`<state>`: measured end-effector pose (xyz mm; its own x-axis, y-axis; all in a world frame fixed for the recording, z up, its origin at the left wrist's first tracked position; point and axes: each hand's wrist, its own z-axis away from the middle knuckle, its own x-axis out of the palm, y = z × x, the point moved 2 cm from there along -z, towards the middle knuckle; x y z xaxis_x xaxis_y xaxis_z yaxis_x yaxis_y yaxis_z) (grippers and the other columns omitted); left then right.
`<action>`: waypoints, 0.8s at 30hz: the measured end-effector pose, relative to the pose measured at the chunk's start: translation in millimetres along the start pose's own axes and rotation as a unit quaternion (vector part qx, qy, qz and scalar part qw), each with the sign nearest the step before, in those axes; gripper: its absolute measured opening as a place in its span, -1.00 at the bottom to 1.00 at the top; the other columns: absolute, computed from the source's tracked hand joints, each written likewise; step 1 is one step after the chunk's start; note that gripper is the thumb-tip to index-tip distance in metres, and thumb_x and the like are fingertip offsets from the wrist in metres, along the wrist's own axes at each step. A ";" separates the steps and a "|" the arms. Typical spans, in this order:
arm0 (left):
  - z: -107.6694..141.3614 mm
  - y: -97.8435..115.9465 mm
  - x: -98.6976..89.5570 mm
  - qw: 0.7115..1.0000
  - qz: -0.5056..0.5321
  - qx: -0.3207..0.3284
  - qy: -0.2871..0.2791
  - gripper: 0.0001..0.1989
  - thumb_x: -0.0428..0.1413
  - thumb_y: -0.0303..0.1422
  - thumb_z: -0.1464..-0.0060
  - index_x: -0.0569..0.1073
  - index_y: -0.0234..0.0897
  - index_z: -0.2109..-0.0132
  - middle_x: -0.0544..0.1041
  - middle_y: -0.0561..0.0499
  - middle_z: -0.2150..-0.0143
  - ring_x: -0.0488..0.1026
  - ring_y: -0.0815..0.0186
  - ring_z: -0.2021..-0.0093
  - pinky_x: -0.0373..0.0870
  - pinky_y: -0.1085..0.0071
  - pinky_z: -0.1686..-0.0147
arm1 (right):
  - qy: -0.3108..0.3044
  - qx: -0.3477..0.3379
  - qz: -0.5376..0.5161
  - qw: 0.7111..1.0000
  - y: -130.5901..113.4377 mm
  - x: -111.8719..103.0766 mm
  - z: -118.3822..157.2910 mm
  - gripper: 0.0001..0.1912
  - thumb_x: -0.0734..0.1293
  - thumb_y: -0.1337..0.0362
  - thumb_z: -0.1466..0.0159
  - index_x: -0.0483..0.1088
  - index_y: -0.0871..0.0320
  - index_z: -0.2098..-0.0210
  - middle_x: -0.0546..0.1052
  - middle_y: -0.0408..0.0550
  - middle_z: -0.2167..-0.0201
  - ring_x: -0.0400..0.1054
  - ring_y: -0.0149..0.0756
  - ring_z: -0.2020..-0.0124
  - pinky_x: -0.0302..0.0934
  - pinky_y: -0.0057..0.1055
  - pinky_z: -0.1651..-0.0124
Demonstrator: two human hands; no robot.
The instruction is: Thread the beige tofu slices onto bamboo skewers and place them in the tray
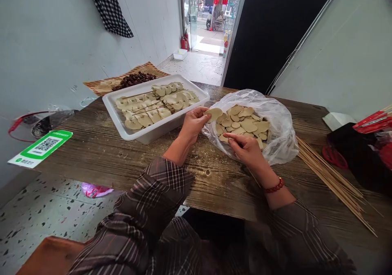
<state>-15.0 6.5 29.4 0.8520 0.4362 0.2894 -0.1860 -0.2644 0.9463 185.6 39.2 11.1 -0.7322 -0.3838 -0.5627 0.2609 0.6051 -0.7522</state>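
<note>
My left hand (193, 124) pinches a flat, pale beige slice (214, 114) at the near left rim of a clear plastic bag (280, 115). Inside the bag lies a heap of similar slices (241, 121). Over the bag's near edge, my right hand (247, 147) is closed on a thin wooden skewer (255, 177), whose shaft slants down below the wrist. Left of the bag stands a white plastic tub (134, 135), holding skewers threaded with the same slices (153, 107).
Loose bamboo skewers (330, 177) lie on the wooden table (208, 189) at right, near a black container (352, 152). Dark reddish-brown pieces (134, 80) rest on patterned paper (101, 86) behind the tub. A green QR-code card (43, 148) sits at the table's left end.
</note>
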 end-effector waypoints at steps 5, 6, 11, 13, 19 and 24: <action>-1.5 -4.4 -3.0 1.000 -0.026 0.013 -0.001 -0.82 0.29 -0.35 0.18 0.54 -0.31 0.35 0.43 0.09 0.50 0.19 0.50 0.54 0.08 0.52 0.57 | -0.001 -0.006 0.011 1.000 -0.6 0.2 -0.3 -0.63 0.24 0.24 -0.29 0.59 0.25 0.05 0.53 -0.08 0.54 0.26 -0.41 0.56 0.11 -0.46 0.46; -1.7 -5.2 -3.4 0.999 -0.030 0.016 -0.003 -0.82 0.28 -0.35 0.18 0.54 -0.31 0.35 0.43 0.09 0.49 0.19 0.50 0.53 0.08 0.52 0.57 | -0.001 -0.008 0.013 1.000 -0.9 0.2 -0.4 -0.63 0.24 0.25 -0.29 0.59 0.24 0.05 0.54 -0.07 0.54 0.27 -0.41 0.56 0.11 -0.46 0.45; -0.7 -5.6 -2.4 0.999 -0.043 0.022 -0.012 -0.83 0.28 -0.34 0.17 0.55 -0.30 0.35 0.47 0.05 0.42 0.25 0.47 0.47 0.17 0.52 0.52 | 0.000 -0.018 0.018 1.000 0.2 1.3 -1.1 -0.64 0.25 0.26 -0.28 0.61 0.21 0.08 0.57 -0.07 0.50 0.29 -0.41 0.55 0.13 -0.47 0.45; 0.0 -4.9 -1.0 0.998 -0.048 0.022 -0.014 -0.83 0.29 -0.34 0.17 0.56 -0.29 0.35 0.49 0.05 0.41 0.27 0.46 0.45 0.20 0.52 0.50 | 0.003 -0.015 0.017 1.000 1.6 1.8 -1.3 -0.65 0.25 0.26 -0.28 0.61 0.21 0.08 0.58 -0.07 0.49 0.29 -0.41 0.55 0.13 -0.47 0.45; 0.1 -5.6 0.2 0.997 -0.062 0.032 -0.016 -0.83 0.30 -0.34 0.17 0.58 -0.29 0.35 0.48 0.05 0.43 0.26 0.46 0.46 0.21 0.51 0.48 | 0.013 -0.002 0.029 1.000 1.5 2.4 -1.4 -0.65 0.25 0.27 -0.27 0.61 0.22 0.10 0.58 -0.06 0.49 0.29 -0.41 0.55 0.12 -0.47 0.46; 0.3 -8.5 0.6 0.996 -0.081 0.036 -0.022 -0.82 0.32 -0.33 0.16 0.58 -0.29 0.34 0.47 0.05 0.46 0.27 0.45 0.47 0.21 0.49 0.47 | 0.026 0.021 0.037 0.999 0.6 3.3 -1.6 -0.67 0.26 0.27 -0.26 0.61 0.24 0.13 0.56 -0.07 0.51 0.27 -0.41 0.56 0.11 -0.46 0.46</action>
<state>-12.7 8.7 21.5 0.8888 0.4404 0.1265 -0.0111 -0.2553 0.9668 182.4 39.4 9.3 -0.7417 -0.3019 -0.5989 0.3405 0.5998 -0.7241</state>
